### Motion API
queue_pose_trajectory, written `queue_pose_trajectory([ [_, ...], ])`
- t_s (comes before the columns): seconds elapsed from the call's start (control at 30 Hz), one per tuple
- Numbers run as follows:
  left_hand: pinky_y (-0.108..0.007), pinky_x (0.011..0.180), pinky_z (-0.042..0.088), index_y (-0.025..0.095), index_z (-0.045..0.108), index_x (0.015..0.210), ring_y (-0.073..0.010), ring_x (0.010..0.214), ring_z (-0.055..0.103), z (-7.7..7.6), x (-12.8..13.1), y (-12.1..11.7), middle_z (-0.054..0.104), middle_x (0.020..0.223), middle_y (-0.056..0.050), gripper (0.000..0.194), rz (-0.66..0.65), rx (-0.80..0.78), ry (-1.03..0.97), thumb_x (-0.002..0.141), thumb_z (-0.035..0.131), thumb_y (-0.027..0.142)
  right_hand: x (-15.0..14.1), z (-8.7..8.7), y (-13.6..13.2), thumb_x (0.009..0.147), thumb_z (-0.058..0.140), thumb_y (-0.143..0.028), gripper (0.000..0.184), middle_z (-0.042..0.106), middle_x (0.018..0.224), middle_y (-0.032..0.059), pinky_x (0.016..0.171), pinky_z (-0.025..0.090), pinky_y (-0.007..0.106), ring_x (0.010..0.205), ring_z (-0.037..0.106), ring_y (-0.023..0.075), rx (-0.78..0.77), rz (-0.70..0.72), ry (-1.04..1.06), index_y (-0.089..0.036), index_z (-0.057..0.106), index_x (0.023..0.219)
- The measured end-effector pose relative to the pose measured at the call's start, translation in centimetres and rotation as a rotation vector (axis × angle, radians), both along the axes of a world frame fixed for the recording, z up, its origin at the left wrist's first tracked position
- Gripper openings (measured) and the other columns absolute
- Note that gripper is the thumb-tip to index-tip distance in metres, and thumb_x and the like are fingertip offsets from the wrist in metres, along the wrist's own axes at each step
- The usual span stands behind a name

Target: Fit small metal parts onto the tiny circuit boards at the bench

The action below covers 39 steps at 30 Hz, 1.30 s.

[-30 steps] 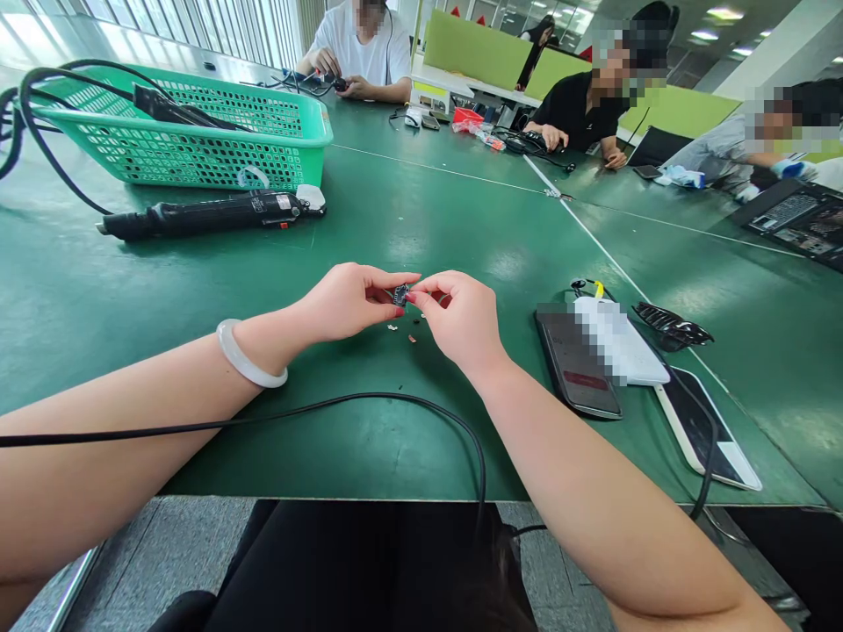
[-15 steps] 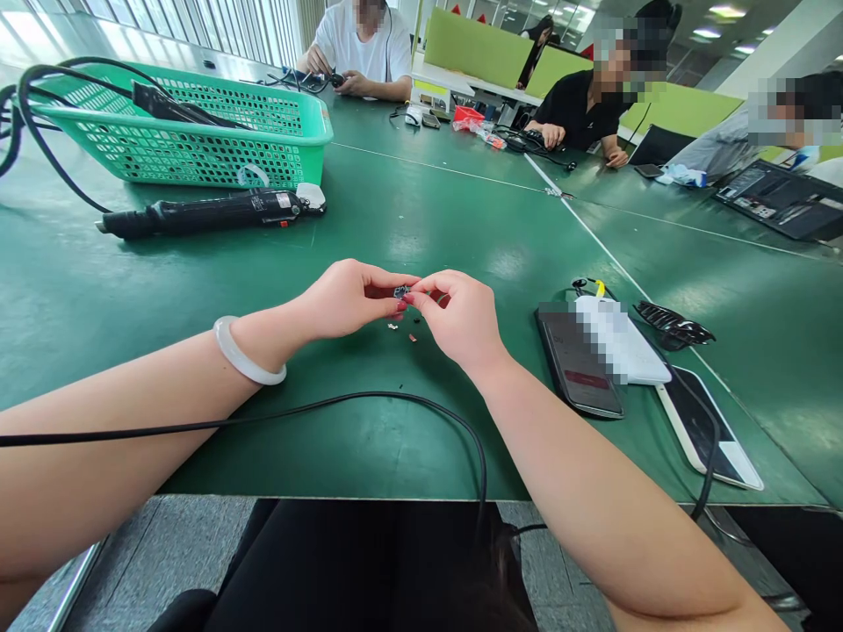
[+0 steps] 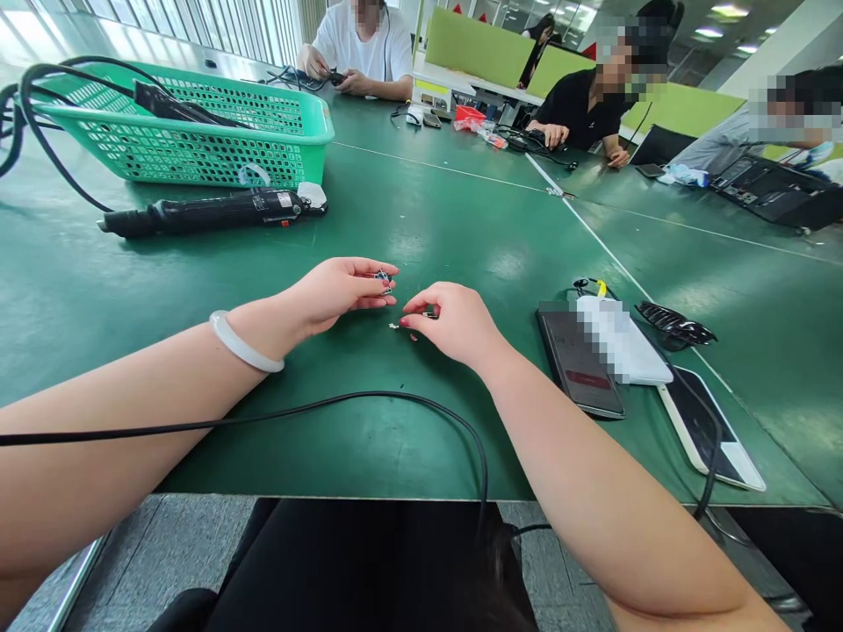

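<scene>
My left hand (image 3: pixel 339 290) holds a small dark piece with silvery edges (image 3: pixel 383 279) between thumb and fingers, just above the table. What kind of part it is, I cannot make out. A short way to the right, my right hand (image 3: pixel 457 320) is lower, its thumb and forefinger curled close together. A tiny dark thing (image 3: pixel 430 314) shows between its fingers, too small to name. Under the fingertips of my right hand lie a tiny whitish bit (image 3: pixel 393 326) and a tiny reddish bit (image 3: pixel 414 337) on the green tabletop (image 3: pixel 369 360).
A green basket (image 3: pixel 217 145) with cables stands at the back left, a black electric screwdriver (image 3: pixel 211 213) in front of it. Phones (image 3: pixel 583 369) and a black hair clip (image 3: pixel 675 325) lie at right. A black cable (image 3: pixel 369 395) crosses before me. Several people sit across the table.
My hands were together at the small piece and have come apart. The left has drawn back left with the piece; the right has dropped toward the tabletop.
</scene>
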<state>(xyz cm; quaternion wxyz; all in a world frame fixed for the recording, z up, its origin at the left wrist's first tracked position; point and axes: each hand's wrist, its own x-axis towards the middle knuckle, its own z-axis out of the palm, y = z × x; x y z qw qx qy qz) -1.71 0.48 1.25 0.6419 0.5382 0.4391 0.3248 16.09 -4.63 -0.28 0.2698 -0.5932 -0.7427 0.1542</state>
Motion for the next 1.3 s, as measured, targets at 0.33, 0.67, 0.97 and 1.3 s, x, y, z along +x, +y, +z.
queue_pose_trajectory([
  [0.33, -0.029, 0.09, 0.052, 0.01, 0.065, 0.104, -0.0114, 0.078, 0.068, -0.3, 0.2, 0.0, 0.07, 0.083, -0.005, 0.026, -0.052, -0.022, 0.017, 0.079, 0.06, 0.006, -0.8, -0.4, 0.1, 0.081, 0.056, -0.018, 0.016, 0.062, 0.077, 0.0019, 0.065, 0.04, 0.028, 0.071, 0.053, 0.0132, 0.1, 0.019, -0.004, -0.019, 0.068, 0.071],
  [0.67, -0.031, 0.08, 0.053, 0.014, 0.06, 0.091, -0.0125, 0.078, 0.066, -0.3, 0.2, -0.3, 0.069, 0.078, -0.002, 0.024, -0.204, 0.054, 0.028, 0.071, 0.072, 0.015, -1.2, 0.3, -0.6, 0.08, 0.06, -0.027, 0.014, 0.065, 0.078, 0.0002, 0.057, 0.041, 0.027, 0.06, 0.049, 0.0102, 0.225, -0.066, 0.258, -0.021, 0.07, 0.073],
  [0.97, -0.023, 0.074, 0.053, 0.014, 0.057, 0.092, -0.0124, 0.081, 0.068, -0.4, 0.1, 0.1, 0.069, 0.092, -0.005, 0.017, -0.09, -0.083, -0.035, 0.077, 0.064, 0.007, 0.7, 1.2, -0.4, 0.075, 0.066, -0.03, 0.011, 0.065, 0.074, 0.0001, 0.06, 0.04, 0.027, 0.066, 0.053, 0.0118, -0.014, -0.035, 0.106, -0.023, 0.073, 0.071],
  [1.3, -0.029, 0.075, 0.052, 0.014, 0.055, 0.09, -0.013, 0.075, 0.067, -0.4, 0.2, -0.3, 0.068, 0.083, -0.004, 0.023, -0.088, -0.04, 0.026, 0.072, 0.069, 0.008, 0.6, 0.5, -0.3, 0.075, 0.064, -0.02, 0.01, 0.064, 0.076, 0.0008, 0.062, 0.039, 0.028, 0.067, 0.054, 0.0122, -0.147, 0.075, -0.158, -0.022, 0.07, 0.067],
])
